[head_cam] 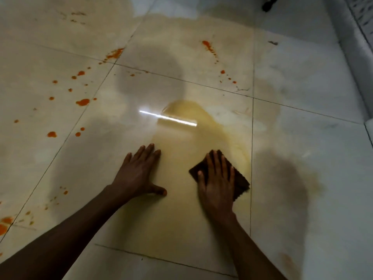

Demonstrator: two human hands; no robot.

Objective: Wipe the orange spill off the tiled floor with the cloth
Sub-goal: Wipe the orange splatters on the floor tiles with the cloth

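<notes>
My right hand (218,184) lies flat with straight fingers on a dark brown cloth (241,182) and presses it onto the tiled floor (302,128). My left hand (139,172) rests flat on the tile beside it, fingers spread, holding nothing. A pale yellow smear (212,122) curves from the cloth up toward the middle of the floor. Orange drops (82,102) are scattered over the tiles to the left. A further orange streak (209,47) with small drops runs across the far tile.
A white ledge or furniture edge (357,43) runs along the right side. A dark object (269,4) stands at the top edge. More orange blotches (5,224) lie at the lower left. A bright light reflection (167,118) crosses the wet tile.
</notes>
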